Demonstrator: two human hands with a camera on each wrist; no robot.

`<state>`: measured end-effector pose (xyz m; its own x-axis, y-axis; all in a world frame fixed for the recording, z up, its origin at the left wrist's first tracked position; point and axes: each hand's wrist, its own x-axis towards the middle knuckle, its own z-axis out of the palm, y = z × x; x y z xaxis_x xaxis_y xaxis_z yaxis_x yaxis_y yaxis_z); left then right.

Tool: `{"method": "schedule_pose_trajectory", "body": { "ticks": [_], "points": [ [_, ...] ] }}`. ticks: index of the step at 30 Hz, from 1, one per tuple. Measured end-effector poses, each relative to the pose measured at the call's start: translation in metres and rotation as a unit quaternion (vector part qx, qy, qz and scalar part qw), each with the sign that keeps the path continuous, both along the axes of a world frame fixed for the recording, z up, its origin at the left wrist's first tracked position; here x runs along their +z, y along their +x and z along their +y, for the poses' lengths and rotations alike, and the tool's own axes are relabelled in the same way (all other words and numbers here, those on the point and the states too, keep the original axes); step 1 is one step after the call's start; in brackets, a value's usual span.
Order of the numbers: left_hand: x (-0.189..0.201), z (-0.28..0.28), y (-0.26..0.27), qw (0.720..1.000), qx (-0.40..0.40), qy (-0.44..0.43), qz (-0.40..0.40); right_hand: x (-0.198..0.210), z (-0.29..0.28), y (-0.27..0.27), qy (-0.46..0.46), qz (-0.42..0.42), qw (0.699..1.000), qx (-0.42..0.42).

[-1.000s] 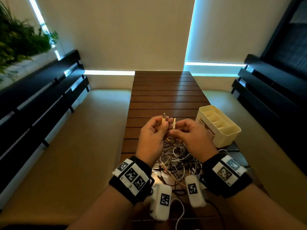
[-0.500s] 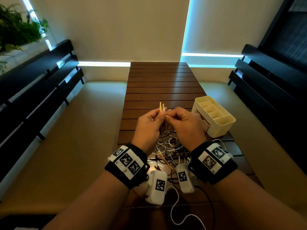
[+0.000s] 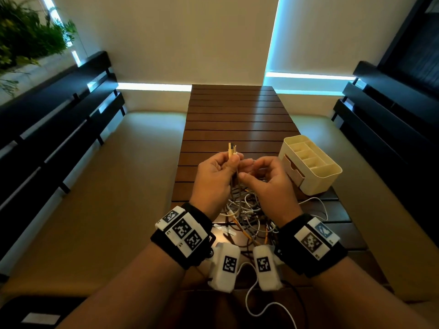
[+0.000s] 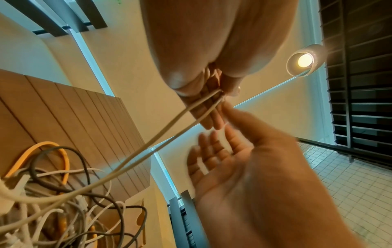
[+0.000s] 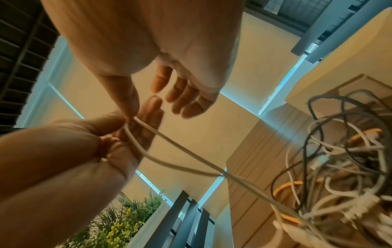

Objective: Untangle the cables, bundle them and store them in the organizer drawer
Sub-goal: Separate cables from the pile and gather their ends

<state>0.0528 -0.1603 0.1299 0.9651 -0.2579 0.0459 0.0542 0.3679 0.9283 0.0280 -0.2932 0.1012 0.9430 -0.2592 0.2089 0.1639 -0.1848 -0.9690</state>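
A pale cable runs up from the tangled cable pile (image 3: 247, 214) on the wooden table (image 3: 232, 115). Both of its plug ends (image 3: 231, 148) stick up side by side out of my left hand (image 3: 234, 160), which pinches the two strands together. The left wrist view shows that pinch (image 4: 220, 91) and the strands (image 4: 169, 122) leading down to the pile (image 4: 53, 193). My right hand (image 3: 251, 169) hovers just right of the left, fingers relaxed and holding nothing (image 5: 169, 95). The cream organizer (image 3: 313, 167), with its small drawer (image 3: 293, 168) at the front, stands to the right.
Cushioned benches with dark slatted backs (image 3: 59, 119) run along both sides of the narrow table. A plant (image 3: 26, 36) is at the upper left. Loose white wire (image 3: 318, 205) trails right of the pile, near the organizer.
Each hand held one plug end before. The ends came together, the left hand now holds both, and the right hand has let go and opened.
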Motion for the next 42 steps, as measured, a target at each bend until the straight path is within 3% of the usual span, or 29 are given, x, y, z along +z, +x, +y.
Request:
{"method": "schedule_pose_trajectory", "body": {
  "ticks": [5,7,11,14,18,21,25,28,30,33,36,38,40,42],
  "points": [
    [0.027,0.004,0.003,0.998,-0.008,0.006,-0.065,-0.005,0.009,-0.005,-0.039,0.035,0.991,0.122],
    [0.046,0.007,0.007,0.994,-0.002,0.002,-0.107,-0.007,0.008,0.000,-0.046,0.035,0.991,0.118],
    [0.077,0.017,0.021,0.987,0.041,-0.044,-0.149,-0.015,-0.013,0.011,-0.173,0.059,0.980,0.073],
    [0.065,0.023,0.028,0.984,0.082,0.044,-0.150,0.001,-0.024,0.011,-0.175,0.064,0.981,0.054],
    [0.033,0.026,0.029,0.969,0.078,0.170,-0.160,0.029,-0.023,0.010,-0.127,0.019,0.990,0.059],
    [0.025,0.025,0.028,0.935,0.032,0.274,-0.225,0.037,-0.014,0.012,-0.136,-0.016,0.988,0.064],
    [0.034,0.028,0.027,0.906,-0.075,0.348,-0.227,0.043,-0.010,0.015,-0.102,-0.049,0.991,0.068],
    [0.039,0.034,0.029,0.889,-0.061,0.381,-0.246,0.035,-0.010,0.013,-0.048,-0.052,0.993,0.092],
    [0.042,0.035,0.027,0.902,-0.030,0.345,-0.257,0.025,-0.009,0.011,-0.035,-0.035,0.992,0.115],
    [0.053,0.039,0.025,0.946,0.004,0.234,-0.222,-0.004,-0.005,0.008,-0.038,0.041,0.989,0.140],
    [0.058,0.046,0.026,0.954,0.036,0.222,-0.200,-0.029,-0.009,0.008,-0.099,0.082,0.983,0.129],
    [0.051,0.051,0.031,0.932,0.043,0.311,-0.183,-0.029,-0.013,0.013,-0.097,0.088,0.987,0.097],
    [0.038,0.053,0.036,0.883,0.016,0.446,-0.144,-0.018,-0.018,0.020,-0.073,0.079,0.993,0.048],
    [0.024,0.055,0.036,0.845,-0.002,0.525,-0.097,-0.004,-0.020,0.027,-0.069,0.057,0.996,0.019]
  ]
}}
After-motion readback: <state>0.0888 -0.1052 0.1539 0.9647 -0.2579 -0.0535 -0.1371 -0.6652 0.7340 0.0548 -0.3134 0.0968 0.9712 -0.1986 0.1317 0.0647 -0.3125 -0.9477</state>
